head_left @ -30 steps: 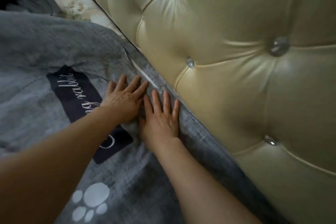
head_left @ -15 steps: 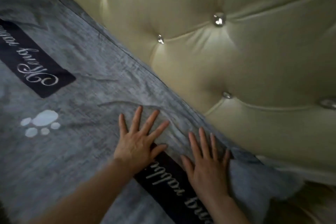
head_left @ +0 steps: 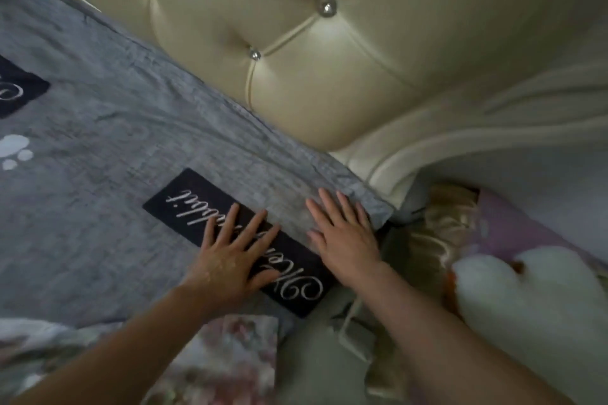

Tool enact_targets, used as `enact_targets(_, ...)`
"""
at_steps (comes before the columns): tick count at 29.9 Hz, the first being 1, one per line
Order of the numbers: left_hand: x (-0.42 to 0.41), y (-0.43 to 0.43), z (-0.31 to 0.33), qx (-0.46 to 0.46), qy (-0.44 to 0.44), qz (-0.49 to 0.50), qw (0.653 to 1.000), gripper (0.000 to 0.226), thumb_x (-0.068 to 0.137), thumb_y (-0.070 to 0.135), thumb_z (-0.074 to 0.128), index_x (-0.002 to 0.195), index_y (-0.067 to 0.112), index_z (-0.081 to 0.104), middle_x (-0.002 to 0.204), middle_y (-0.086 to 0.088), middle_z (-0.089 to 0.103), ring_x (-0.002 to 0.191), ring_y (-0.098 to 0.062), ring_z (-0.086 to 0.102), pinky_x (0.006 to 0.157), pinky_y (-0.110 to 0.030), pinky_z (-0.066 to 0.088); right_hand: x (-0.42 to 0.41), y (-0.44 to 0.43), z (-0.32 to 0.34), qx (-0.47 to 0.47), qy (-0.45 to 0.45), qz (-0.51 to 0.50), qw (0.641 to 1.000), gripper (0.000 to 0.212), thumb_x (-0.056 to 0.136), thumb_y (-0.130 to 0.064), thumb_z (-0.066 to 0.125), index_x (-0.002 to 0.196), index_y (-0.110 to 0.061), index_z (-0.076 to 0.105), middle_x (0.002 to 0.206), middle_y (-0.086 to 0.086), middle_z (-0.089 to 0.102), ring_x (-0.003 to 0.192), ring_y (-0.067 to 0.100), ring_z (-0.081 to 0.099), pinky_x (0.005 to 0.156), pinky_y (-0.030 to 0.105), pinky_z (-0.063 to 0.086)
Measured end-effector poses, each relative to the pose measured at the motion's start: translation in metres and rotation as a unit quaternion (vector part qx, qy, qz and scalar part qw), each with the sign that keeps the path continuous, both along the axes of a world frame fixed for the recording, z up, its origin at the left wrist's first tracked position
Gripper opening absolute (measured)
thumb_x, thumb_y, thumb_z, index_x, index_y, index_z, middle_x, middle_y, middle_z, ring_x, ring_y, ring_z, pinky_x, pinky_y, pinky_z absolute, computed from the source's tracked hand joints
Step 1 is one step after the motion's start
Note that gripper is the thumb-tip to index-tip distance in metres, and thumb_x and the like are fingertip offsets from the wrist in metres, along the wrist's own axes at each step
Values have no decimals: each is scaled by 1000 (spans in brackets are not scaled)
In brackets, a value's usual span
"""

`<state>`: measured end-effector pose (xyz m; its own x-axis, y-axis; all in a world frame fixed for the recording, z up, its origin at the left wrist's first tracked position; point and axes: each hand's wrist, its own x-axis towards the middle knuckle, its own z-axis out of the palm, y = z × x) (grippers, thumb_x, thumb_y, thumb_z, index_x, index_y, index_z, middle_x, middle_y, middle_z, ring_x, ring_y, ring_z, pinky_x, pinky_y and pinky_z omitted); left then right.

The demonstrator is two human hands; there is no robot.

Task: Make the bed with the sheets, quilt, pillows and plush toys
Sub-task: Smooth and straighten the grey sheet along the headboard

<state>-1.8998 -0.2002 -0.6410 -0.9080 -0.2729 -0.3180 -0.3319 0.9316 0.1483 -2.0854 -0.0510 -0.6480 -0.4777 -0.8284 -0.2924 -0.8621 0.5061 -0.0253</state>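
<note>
Seemingly the job stands at the sheet stage. From the head camera, the grey sheet (head_left: 115,128) lies spread over the bed. Its far edge runs up against the cream tufted headboard (head_left: 329,76), and its corner (head_left: 378,207) reaches the end of the bed, just beside the headboard's carved side trim.

Both hands lie flat on the sheet near that corner. The left hand (head_left: 230,260) rests palm down on the dark script patch (head_left: 197,207), its fingers (head_left: 230,217) straight and fanned apart. The right hand (head_left: 345,237) presses the grey cloth just beside the patch, fingers straight and a little spread, tips near the corner hem. Neither hand grips or pinches anything. The cloth around them looks mostly smooth, with faint creases further along toward the paw print (head_left: 14,149).

What is left, as I judge it, is most of the task. A white plush toy (head_left: 526,299) lies to the right, beyond the sheet's corner, with a gold satin piece (head_left: 427,240) and pink cloth (head_left: 513,227) beside it. Whether those are pillows I cannot tell. Floral fabric (head_left: 230,355), perhaps the quilt, lies at the near edge between the forearms, not yet laid out. The sheet's corner seems nearly settled, while the quilt, pillows and toys are yet to be placed.
</note>
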Motion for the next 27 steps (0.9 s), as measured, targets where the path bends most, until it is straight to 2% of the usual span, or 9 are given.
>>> enact_targets(4, 17, 63, 15, 33, 77, 19, 996, 56, 77, 70, 54, 102, 21, 65, 106, -2, 61, 100, -31, 58, 83, -44, 51, 9, 4, 31, 1, 67, 116, 991, 52, 77, -17, 71, 124, -18, 51, 135, 10, 46, 127, 36, 40, 101, 52, 37)
enact_targets(9, 16, 105, 9, -13, -48, 44, 998, 45, 37, 37, 93, 67, 19, 65, 62, 0, 58, 53, -23, 57, 39, -31, 45, 4, 17, 27, 75, 81, 152, 982, 50, 84, -18, 65, 129, -21, 44, 143, 10, 30, 136, 41, 22, 110, 58, 21)
enact_targets(11, 2, 102, 18, -12, -52, 56, 997, 26, 58, 28, 86, 74, 18, 67, 70, 0, 63, 61, -23, 63, 45, -31, 49, -9, 5, 29, 62, 73, 148, 984, 36, 90, -17, 55, 126, -19, 51, 136, 9, 41, 129, 38, 34, 106, 52, 32)
enact_targets(13, 0, 102, 23, 28, -17, 83, 996, 10, 88, 26, 59, 95, 21, 63, 95, 2, 67, 88, -22, 66, 71, -33, 53, -17, 0, 33, 2, 49, 132, 990, 27, 94, -15, 47, 117, -17, 59, 121, 10, 56, 116, 34, 49, 98, 42, 39)
enact_targets(15, 4, 101, 22, 65, 49, 72, 994, 14, 93, 30, 48, 96, 22, 60, 96, 2, 66, 89, -22, 65, 75, -34, 50, -24, 2, 35, -16, 68, 115, 991, 26, 93, -12, 45, 112, -16, 63, 110, 12, 63, 111, 32, 53, 101, 39, 34)
enact_targets(19, 24, 102, 12, 131, 33, 82, 987, 20, 91, 29, 50, 106, 28, 63, 107, 2, 66, 99, -24, 64, 83, -37, 51, 5, 10, 28, 155, 84, 43, 983, 39, 93, -18, 45, 131, -20, 53, 139, 11, 46, 140, 41, 22, 117, 53, 12)
enact_targets(22, 23, 116, 11, 140, 29, 48, 989, 47, 92, 22, 48, 137, 35, 45, 132, 4, 51, 109, -26, 61, 89, -42, 52, 36, 9, 42, 218, 64, -39, 973, 43, 95, -19, 44, 137, -19, 46, 146, 12, 36, 138, 49, 17, 110, 64, 20)
enact_targets(25, 57, 88, 27, 84, 108, 60, 989, 49, 78, 21, 37, 120, 30, 60, 117, 3, 58, 101, -25, 62, 85, -39, 52, 96, 1, 67, 11, 98, 46, 994, 37, 90, -19, 34, 114, -19, 62, 117, 10, 62, 123, 39, 44, 103, 56, 34)
enact_targets(27, 93, 50, 34, 31, 130, 71, 988, 45, 71, 13, 52, 110, 29, 67, 107, 3, 64, 94, -25, 64, 80, -35, 55, 141, -1, 69, -112, 5, 109, 988, 41, 81, -24, 28, 93, -21, 67, 92, 5, 67, 100, 31, 58, 91, 48, 45)
